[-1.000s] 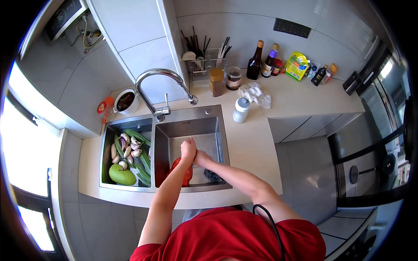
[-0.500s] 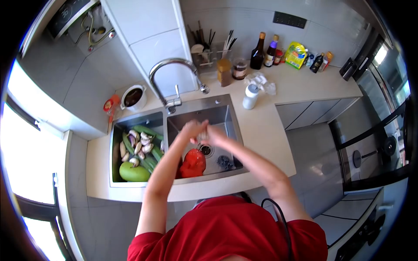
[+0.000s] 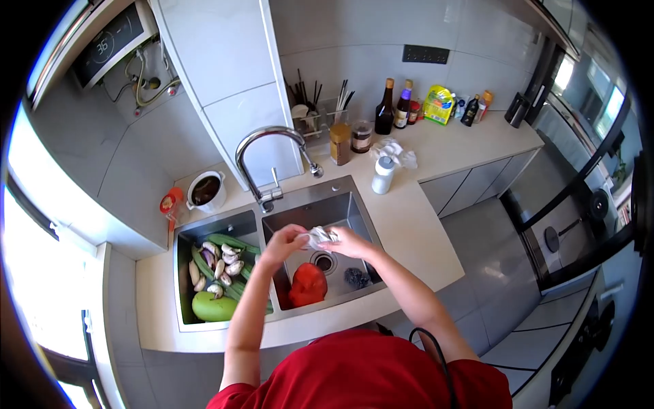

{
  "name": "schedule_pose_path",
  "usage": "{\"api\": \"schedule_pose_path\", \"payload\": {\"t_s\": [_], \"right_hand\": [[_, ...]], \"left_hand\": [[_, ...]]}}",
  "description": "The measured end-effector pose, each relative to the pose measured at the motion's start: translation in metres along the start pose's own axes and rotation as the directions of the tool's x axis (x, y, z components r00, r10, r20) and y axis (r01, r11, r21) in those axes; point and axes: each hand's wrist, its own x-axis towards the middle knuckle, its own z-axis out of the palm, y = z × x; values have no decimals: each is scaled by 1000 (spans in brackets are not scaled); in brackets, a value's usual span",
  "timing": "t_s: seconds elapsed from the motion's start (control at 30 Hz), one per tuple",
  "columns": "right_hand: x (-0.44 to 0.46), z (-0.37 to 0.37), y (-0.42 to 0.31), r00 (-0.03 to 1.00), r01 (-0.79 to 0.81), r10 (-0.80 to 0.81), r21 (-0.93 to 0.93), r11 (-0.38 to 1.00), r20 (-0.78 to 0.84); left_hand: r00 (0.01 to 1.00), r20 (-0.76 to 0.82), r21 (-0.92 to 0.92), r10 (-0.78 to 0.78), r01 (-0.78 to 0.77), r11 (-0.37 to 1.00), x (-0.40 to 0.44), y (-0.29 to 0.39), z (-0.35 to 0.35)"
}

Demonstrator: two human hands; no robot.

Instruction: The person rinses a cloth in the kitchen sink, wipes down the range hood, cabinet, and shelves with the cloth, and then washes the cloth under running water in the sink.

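Over the right sink basin (image 3: 354, 204), my left hand (image 3: 285, 244) and my right hand (image 3: 349, 243) grip a crumpled white cloth (image 3: 317, 238) between them. Both hands have their fingers closed on its ends. Beneath the cloth lies the drain (image 3: 323, 262), with a red, wrinkled item (image 3: 308, 284) to its left whose kind I cannot make out. A dark scouring pad (image 3: 355, 277) sits at the basin's right side. The faucet (image 3: 272, 136) arches behind my hands.
The left basin holds garlic bulbs (image 3: 229, 252), long green vegetables (image 3: 235, 290) and a large green gourd (image 3: 213, 307). A white pot (image 3: 206, 191) stands behind it. On the counter are a white bottle (image 3: 383, 175), jars (image 3: 340, 144), sauce bottles (image 3: 385, 109) and crumpled white plastic (image 3: 395, 151).
My hands were pressed together around the cloth; now they are apart with the cloth stretched between them. The camera view has tilted up slightly.
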Motion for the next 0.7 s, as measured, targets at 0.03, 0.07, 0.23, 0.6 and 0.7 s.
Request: {"api": "schedule_pose_path", "payload": {"t_s": [0.03,0.07,0.23,0.6,0.7], "right_hand": [[-6,-18,-48,998,-39,42,-62,997,51],[-11,-24,-76,997,29,-32,48,998,65],[-9,29,58,924,-296,374,-474,829,76],[-7,6,18,929,-212,196,-17,977,-315],[-37,38,59,876,-335,209,-236,912,-435]], "left_hand": [[998,47,28,49,-51,998,-8,35,0],[991,94,55,95,-101,993,-13,57,-1],[985,32,449,-171,139,883,13,-123,-9],[992,-11,-121,-123,121,985,33,-77,-15],[940,94,-49,-327,332,942,33,-142,-2]]}}
